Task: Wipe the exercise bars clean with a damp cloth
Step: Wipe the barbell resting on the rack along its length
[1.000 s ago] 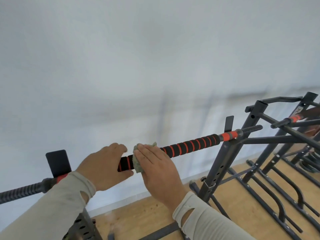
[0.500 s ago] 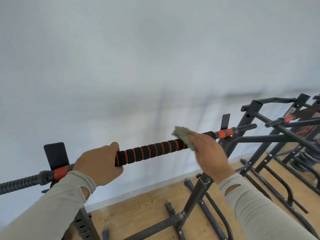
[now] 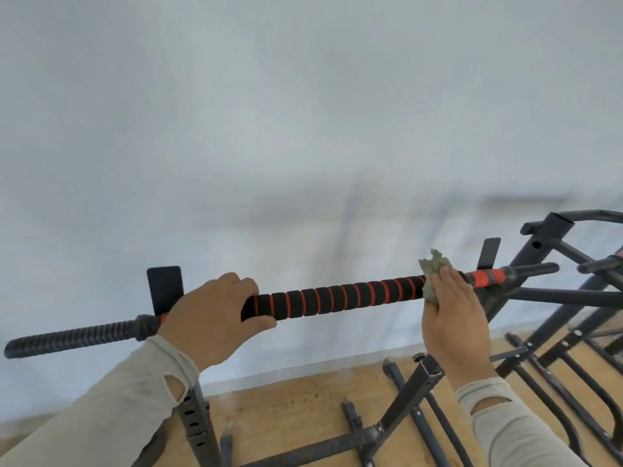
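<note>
**Cloth at the bar's right end**

The dark rack (image 3: 536, 308) stands on the wooden floor (image 3: 303, 406) against the pale wall, carrying the black-and-orange padded bar (image 3: 337, 298) across it. Left hand (image 3: 212, 318) curls round the padding's left end — a firm grip. Right hand (image 3: 451, 318), fingers fairly straight, presses the green cloth (image 3: 433, 278) against the padding's right end.

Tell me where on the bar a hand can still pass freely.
Free: the striped foam between the left hand and the cloth under the right hand, and the threaded end left of the left hand. Crowded: the right end, where rack frames meet the bar.
</note>
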`<state>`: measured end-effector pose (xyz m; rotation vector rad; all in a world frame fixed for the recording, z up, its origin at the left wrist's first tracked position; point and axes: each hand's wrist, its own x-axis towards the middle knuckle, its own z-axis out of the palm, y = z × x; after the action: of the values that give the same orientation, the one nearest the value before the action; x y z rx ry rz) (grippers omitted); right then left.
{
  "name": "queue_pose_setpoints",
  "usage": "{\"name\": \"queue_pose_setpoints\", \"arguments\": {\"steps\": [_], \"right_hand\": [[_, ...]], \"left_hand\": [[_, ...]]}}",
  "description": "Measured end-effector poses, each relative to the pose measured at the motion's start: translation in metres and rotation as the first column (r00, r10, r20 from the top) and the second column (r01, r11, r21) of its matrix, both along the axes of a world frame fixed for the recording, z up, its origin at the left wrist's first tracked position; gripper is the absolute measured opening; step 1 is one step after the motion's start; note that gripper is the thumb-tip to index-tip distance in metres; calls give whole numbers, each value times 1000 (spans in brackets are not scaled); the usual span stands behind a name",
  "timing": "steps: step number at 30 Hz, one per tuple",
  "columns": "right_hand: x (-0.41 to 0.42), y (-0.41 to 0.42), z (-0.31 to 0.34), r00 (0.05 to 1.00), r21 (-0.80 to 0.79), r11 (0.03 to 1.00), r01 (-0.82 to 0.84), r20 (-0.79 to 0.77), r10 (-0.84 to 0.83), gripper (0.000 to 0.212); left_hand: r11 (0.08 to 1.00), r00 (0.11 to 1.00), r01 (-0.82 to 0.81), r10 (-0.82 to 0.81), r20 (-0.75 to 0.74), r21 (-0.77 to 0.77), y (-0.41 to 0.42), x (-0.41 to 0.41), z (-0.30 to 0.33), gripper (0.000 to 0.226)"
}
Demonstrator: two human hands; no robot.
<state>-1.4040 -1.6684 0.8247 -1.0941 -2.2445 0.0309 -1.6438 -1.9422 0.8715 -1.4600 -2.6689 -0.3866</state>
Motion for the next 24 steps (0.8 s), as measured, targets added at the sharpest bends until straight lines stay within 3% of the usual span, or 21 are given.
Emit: {"name": "queue_pose_setpoints", "arguments": {"steps": [4, 7, 11, 14, 18, 24], "right_hand": [[-17, -24, -3, 997, -6, 999, -38, -73, 38, 40], [-57, -79, -10, 963, 54, 971, -231, -127, 236, 37], [-113, -162, -15, 825, 83, 838, -539, -150, 545, 40], [-122, -165, -15, 748, 154, 746, -648, -60, 661, 38], [-99, -119, -7, 737, 267, 691, -672, 142, 661, 38], [-41, -41, 12, 909, 253, 874, -415, 162, 384, 44]], "left_hand": [[1000, 989, 11, -13, 145, 17, -1, -4, -7, 40], [999, 979, 37, -35, 203, -10, 2, -8, -5, 40], [993, 978, 113, -110, 175, -11, -2, -9, -9, 27], [991, 983, 131, -127, 130, -18, -3, -8, -9, 37], [997, 987, 68, -63, 149, -23, -3, -8, -2, 29], [996, 976, 86, -79, 205, -27, -6, -8, 0, 21]]}}
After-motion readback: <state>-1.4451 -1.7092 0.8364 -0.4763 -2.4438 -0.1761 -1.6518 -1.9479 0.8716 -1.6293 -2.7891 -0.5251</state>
